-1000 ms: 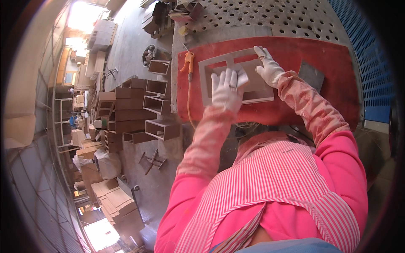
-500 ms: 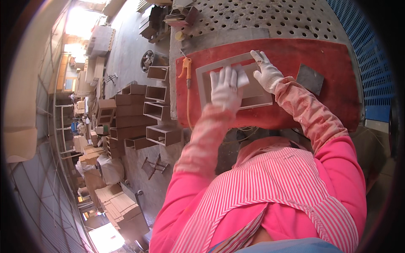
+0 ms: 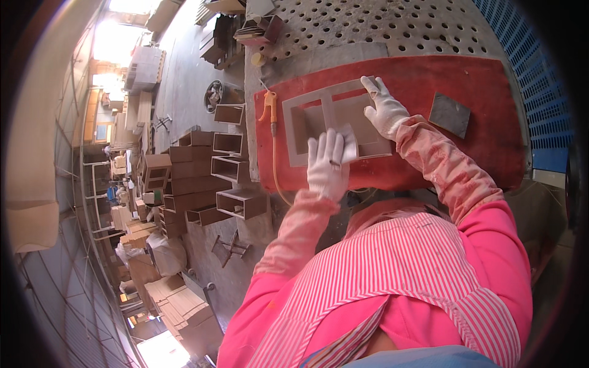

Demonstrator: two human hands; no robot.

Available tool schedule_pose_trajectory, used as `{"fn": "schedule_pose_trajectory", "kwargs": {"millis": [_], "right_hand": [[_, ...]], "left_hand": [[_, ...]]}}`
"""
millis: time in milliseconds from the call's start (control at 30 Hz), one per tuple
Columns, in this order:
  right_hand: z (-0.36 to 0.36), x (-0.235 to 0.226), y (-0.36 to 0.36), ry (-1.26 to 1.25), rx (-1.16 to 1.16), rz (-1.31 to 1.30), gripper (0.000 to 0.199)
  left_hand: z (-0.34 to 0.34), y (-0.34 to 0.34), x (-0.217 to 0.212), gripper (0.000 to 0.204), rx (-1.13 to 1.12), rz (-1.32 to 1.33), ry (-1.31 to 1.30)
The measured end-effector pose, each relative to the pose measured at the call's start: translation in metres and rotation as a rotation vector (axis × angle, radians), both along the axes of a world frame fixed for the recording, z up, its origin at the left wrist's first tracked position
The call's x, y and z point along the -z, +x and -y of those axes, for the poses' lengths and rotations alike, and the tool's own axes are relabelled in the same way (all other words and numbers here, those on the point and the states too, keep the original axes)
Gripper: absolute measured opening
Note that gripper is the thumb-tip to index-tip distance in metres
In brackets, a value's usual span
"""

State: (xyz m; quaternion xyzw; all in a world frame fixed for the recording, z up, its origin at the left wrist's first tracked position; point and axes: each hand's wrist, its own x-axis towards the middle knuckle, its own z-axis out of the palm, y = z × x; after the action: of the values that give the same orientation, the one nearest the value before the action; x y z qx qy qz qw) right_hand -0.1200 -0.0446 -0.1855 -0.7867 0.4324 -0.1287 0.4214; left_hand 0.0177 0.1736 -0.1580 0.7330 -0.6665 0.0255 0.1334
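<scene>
A grey-brown rectangular box frame (image 3: pixel 311 96) with a middle divider lies on a red mat (image 3: pixel 481 80). In my gloved left hand (image 3: pixel 327 164), at the frame's near edge by the divider, is a pale flat pad (image 3: pixel 350 142) that looks like a sanding pad. The fingers lie over it and hide part of it. My gloved right hand (image 3: pixel 386 111) rests on the frame's far right corner, fingers and thumb spread, holding nothing.
An orange air blow gun (image 3: pixel 270 107) with its hose lies left of the frame. A dark square block (image 3: pixel 450 115) sits to the right. Beyond the mat is a hole-studded tabletop (image 3: pixel 362 24). Open boxes (image 3: pixel 240 202) are stacked left of the table; a blue perforated panel (image 3: pixel 521 43) stands right.
My left hand has slid toward me with the pad, from inside the frame to its near edge, uncovering the divider. My right hand stays on the corner.
</scene>
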Motion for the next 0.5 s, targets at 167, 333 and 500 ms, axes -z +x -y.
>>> {"fn": "schedule_pose_trajectory", "kwargs": {"millis": [167, 333, 500], "right_hand": [[-0.001, -0.004, -0.002, -0.038, -0.019, -0.02, 0.084], [-0.006, -0.011, -0.001, 0.066, 0.067, 0.027, 0.096], [-0.005, -0.011, -0.004, 0.12, 0.087, 0.001, 0.102]], "left_hand": [[0.065, 0.067, 0.002, 0.059, -0.345, -0.301, -0.334], [0.109, 0.055, 0.002, 0.056, -0.273, 0.239, 0.018], [0.138, 0.044, -0.004, 0.06, 0.137, -0.075, 0.168]]}}
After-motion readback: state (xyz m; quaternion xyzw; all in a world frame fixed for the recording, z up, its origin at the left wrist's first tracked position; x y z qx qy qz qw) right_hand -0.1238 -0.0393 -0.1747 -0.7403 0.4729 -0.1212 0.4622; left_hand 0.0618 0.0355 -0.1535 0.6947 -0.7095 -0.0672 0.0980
